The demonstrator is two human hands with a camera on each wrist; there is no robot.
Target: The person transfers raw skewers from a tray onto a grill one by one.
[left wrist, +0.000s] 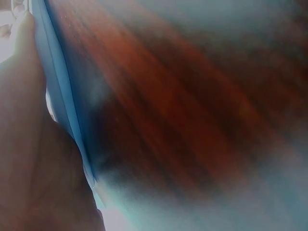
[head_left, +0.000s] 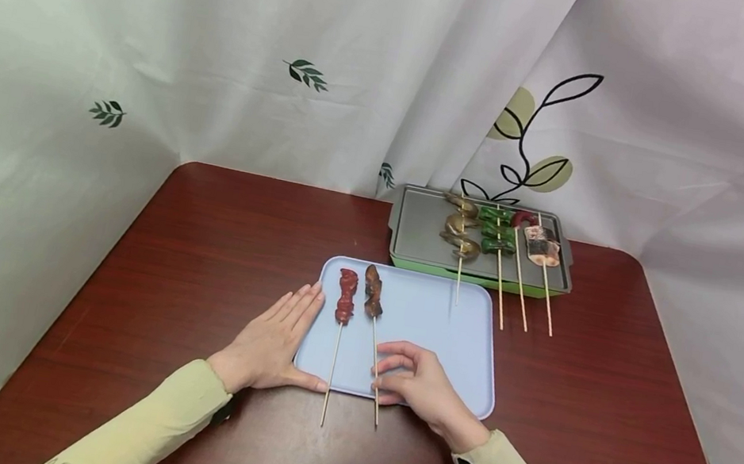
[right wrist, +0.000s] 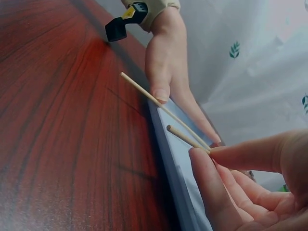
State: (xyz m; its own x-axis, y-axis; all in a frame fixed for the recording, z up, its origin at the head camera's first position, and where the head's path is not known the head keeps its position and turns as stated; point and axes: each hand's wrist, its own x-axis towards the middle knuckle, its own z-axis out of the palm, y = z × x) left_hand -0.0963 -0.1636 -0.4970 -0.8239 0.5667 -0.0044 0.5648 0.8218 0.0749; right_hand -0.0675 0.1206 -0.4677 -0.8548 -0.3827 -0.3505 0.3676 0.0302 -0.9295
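A light blue tray (head_left: 438,322) lies on the table, holding a red meat skewer (head_left: 346,296) and a brown meat skewer (head_left: 373,292) side by side, sticks poking over the front rim. My left hand (head_left: 272,341) rests with straight, spread fingers along the tray's left edge, thumb at its front rim by the red skewer's stick. In the left wrist view the tray's rim (left wrist: 62,82) runs beside that hand. My right hand (head_left: 420,383) pinches the brown skewer's stick between thumb and finger, plain in the right wrist view at the stick (right wrist: 185,135).
Behind the tray, at the right, stands a grey grill pan (head_left: 419,227) on a green base. Across it lie a shrimp skewer (head_left: 462,225), a green pepper skewer (head_left: 498,231), a dark red skewer (head_left: 524,219) and a fish skewer (head_left: 541,245), their sticks jutting forward. White curtains (head_left: 241,44) surround the table.
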